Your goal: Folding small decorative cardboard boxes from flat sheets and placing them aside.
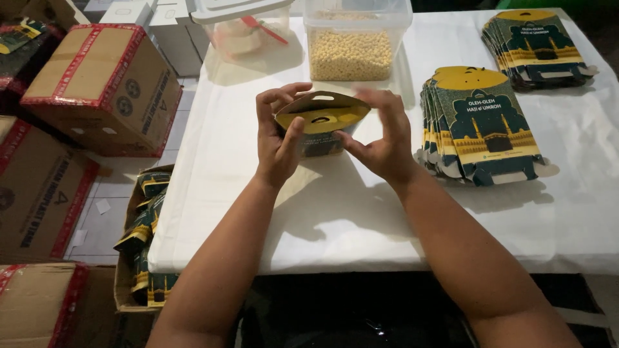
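Note:
Both hands hold a small green-and-yellow cardboard gift box (pixel 322 119) just above the white tablecloth (pixel 335 212), its curved top flaps with handle slots folded together. My left hand (pixel 277 138) grips the box's left side, thumb on the front. On the right side, my right hand (pixel 383 135) presses the flap with fingers spread. The box's lower part is hidden behind my hands.
Two stacks of flat, unfolded boxes lie at right (pixel 483 125) and far right (pixel 538 45). A clear tub of pale round snacks (pixel 351 48) and another clear tub with a scoop (pixel 248 32) stand at the back. Cardboard cartons (pixel 103 84) and a carton of finished boxes (pixel 142 245) sit left.

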